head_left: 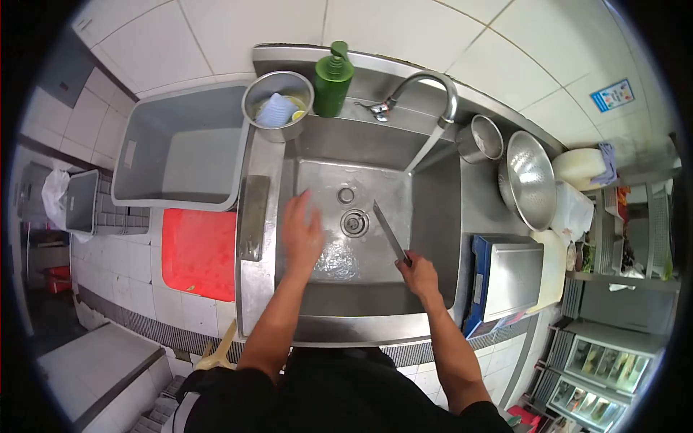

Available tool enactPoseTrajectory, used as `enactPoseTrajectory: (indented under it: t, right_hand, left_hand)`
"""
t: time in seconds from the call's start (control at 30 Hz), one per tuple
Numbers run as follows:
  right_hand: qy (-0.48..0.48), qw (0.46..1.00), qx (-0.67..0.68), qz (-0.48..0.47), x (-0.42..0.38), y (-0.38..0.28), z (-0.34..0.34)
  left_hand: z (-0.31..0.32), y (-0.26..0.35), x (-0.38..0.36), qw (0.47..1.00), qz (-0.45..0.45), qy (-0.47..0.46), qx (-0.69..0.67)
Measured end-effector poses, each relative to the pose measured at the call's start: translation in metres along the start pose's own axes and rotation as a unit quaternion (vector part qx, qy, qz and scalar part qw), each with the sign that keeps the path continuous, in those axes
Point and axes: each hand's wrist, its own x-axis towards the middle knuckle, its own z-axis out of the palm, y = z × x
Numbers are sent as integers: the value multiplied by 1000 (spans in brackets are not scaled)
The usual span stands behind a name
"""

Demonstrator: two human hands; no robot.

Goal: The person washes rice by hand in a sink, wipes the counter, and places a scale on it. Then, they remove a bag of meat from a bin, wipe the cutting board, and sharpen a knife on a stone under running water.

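Note:
My right hand (pixel 419 276) is closed round the dark handle of a knife (pixel 390 232), over the right part of the steel sink (pixel 437 238). The blade slants up and left toward the drain (pixel 354 223). My left hand (pixel 302 234) is raised over the sink's left side, slightly blurred, its fingers apart and holding nothing. Water streams from the curved faucet (pixel 449 101) into the basin behind the knife. A small round metal piece (pixel 346 195) lies just beyond the drain, and the basin floor is wet.
Behind the sink stand a green pump bottle (pixel 333 83) and a steel pot (pixel 258 94) with a bluish cloth inside. A grey tub (pixel 180 196) and red board (pixel 198 252) are left. Rightward are a steel container (pixel 476 144), a metal bowl (pixel 527 180) and a flat-topped blue-sided device (pixel 512 278).

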Motion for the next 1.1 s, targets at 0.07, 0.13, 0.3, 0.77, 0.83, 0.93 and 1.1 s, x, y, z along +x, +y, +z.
enactPoseTrajectory:
  t: [0.07,0.13,0.3,0.77,0.83,0.93,1.1]
  right_hand:
    - [-12,1000,10,25,-15,3,3]
    - [-20,998,18,50,-28,5,1]
    - [-1,996,71,56,-54,20,9]
    - [-53,974,220,-25,-31,-41,28]
    - [-101,961,258,-26,-32,-69,36]
    - [-170,944,270,-81,-33,-99,49]
    - [-202,934,249,-158,-52,-134,58]
  left_hand:
    - [68,14,56,990,-37,-43,-129]
    - [136,5,125,929,-207,-162,-259]
    - [214,2,229,779,-377,-183,-467]
    - [-93,-72,-45,948,3,116,296]
    - [-100,-85,-62,937,5,95,335]
    - [-104,-92,-73,944,27,96,315]
    - [-115,-83,-108,934,6,133,332]
